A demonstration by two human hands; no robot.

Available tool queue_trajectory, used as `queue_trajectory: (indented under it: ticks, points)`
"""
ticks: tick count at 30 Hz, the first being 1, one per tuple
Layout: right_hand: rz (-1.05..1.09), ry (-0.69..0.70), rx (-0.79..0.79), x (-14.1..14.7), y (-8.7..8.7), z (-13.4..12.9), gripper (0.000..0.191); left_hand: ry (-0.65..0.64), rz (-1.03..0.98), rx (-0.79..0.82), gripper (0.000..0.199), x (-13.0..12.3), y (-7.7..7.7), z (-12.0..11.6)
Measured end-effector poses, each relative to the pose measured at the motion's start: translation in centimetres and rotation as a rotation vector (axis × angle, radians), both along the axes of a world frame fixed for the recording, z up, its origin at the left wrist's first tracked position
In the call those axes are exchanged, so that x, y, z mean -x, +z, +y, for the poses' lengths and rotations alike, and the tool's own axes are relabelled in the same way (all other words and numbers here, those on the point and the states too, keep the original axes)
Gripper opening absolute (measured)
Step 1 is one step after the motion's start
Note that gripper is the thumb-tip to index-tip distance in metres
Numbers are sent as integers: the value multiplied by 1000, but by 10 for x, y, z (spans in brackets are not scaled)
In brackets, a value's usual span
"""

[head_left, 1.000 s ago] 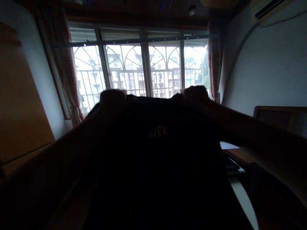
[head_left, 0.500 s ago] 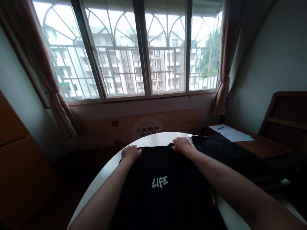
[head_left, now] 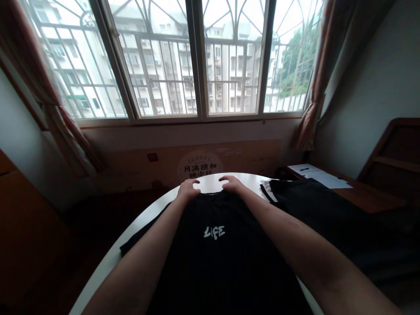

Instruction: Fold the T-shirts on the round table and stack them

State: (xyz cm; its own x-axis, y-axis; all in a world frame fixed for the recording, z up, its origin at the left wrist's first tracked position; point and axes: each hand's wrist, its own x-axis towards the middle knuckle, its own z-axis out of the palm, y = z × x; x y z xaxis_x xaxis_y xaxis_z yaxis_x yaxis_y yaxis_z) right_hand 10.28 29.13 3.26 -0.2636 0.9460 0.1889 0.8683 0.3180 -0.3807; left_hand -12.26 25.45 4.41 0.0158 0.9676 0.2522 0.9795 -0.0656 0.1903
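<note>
Shirt (head_left: 229, 267), black, on white tabletop (head_left: 252, 184) | collar (head_left: 210, 194) toward far edge | left hand (head_left: 188, 190), right hand (head_left: 232, 184) at collar: each grip parted, pinching nothing

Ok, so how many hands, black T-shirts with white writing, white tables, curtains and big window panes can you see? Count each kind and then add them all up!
Hands, left hand and right hand: 2
Black T-shirt with white writing: 1
White table: 1
Curtains, left curtain and right curtain: 2
Big window panes: 4
Total: 10
</note>
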Motion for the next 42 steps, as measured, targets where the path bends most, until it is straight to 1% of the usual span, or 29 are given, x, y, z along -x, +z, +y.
queue_trajectory:
  ticks: [3, 6, 7, 9, 11, 13, 18, 23, 27, 34, 42]
  points:
    - [44, 34, -110, -3, -3, -16, 49, -78, 51, -21, 33, -8, -5, -25]
    - [13, 120, -100, -3, -14, -36, 42, -134, 105, -8, 33, -17, -18, -49]
    - [-8, 153, -84, -2, -20, -42, 39, -136, 129, 4, 36, -19, -23, -54]
    - [-49, 194, -59, 2, -30, -50, 38, -90, 161, 79, 49, -20, -34, -58]
    - [-79, 189, -46, 6, -40, -54, 44, -12, 157, 188, 64, -18, -42, -55]
    - [-97, 163, -29, 7, -47, -53, 51, 33, 128, 261, 72, -13, -46, -48]
    - [-136, 157, 59, 6, -54, -41, 61, 33, 118, 284, 76, -5, -49, -33]
    - [-173, 162, 117, 7, -55, -30, 65, 39, 123, 271, 78, -3, -53, -25]
    - [-193, 163, 136, 8, -54, -28, 65, 37, 131, 259, 79, -3, -55, -22]
    - [-221, 164, 158, 7, -50, -26, 65, 43, 131, 294, 79, 0, -53, -17]
    - [-241, 173, 155, 11, -50, 2, 65, 47, 132, 280, 79, 5, -52, 0]
